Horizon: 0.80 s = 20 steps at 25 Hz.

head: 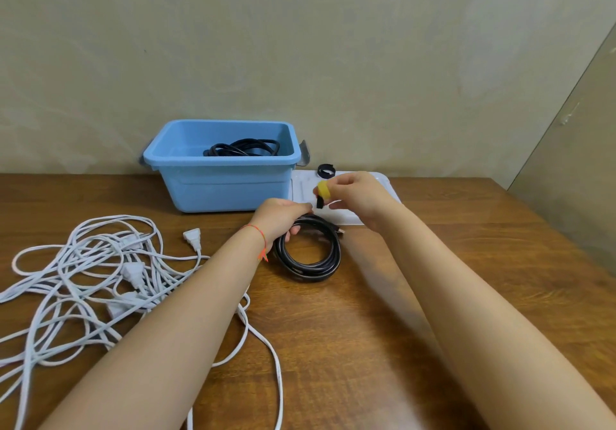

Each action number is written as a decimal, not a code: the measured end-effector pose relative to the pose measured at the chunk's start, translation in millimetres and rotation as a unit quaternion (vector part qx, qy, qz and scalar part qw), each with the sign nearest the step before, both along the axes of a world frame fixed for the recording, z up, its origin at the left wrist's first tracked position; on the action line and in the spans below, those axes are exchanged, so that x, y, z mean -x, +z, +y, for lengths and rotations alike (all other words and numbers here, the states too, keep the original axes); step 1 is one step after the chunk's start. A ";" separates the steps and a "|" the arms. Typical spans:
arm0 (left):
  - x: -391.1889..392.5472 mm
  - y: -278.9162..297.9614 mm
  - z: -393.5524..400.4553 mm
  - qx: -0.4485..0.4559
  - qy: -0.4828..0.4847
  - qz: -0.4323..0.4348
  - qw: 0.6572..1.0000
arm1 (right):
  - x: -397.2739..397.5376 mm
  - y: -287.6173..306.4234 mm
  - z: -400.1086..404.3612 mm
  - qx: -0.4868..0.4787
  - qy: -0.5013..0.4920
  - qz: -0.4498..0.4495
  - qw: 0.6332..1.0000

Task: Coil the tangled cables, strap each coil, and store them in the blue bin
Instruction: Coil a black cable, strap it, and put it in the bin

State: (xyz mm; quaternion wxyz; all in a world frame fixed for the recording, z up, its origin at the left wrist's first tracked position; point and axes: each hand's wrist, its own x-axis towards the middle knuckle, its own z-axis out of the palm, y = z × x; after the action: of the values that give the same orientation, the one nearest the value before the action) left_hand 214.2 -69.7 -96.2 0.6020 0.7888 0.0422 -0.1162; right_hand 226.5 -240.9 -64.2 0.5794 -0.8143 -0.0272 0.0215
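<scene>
On the desk's [383, 329] left side, white cables [96, 273] are lying tangled, not yet coiled. Behind, the blue bin [220, 183] is already holding one black coil [243, 148]. The left hand [280, 218] is gripping a second black coil [310, 253] while the right hand [355, 193] is pinching a yellow strap [323, 190] above it; strapping is pending.

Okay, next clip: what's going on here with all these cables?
A person is tidying cables at a wooden table. The left hand grips a coiled black cable lying on the table, while the right hand pinches a yellow strap just above it; the coil is not yet strapped. One black coil already sits in the blue bin. A tangle of white cables waits on the left.
</scene>
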 end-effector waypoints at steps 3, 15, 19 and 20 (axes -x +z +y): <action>2.3 8.5 5.9 -0.008 -0.050 0.027 0.998 | -9.3 -5.6 -0.3 0.000 -0.058 0.003 0.998; 92.2 8.0 6.1 0.042 -0.148 0.027 0.988 | 102.4 20.8 12.6 0.062 -0.061 -0.005 0.996; 128.5 -1.5 0.5 0.066 -0.118 0.019 0.991 | 153.3 7.6 17.5 0.049 -0.060 -0.027 0.997; 136.4 -4.0 -0.3 0.083 -0.107 0.016 0.991 | 163.2 4.7 19.7 0.049 -0.056 -0.032 0.997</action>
State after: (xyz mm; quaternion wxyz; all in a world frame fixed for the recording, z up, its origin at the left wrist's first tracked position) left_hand 77.8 -70.0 -100.2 0.6490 0.7341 -0.0428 -0.1953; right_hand 63.3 -221.2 -59.5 0.5378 -0.8423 0.0012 -0.0356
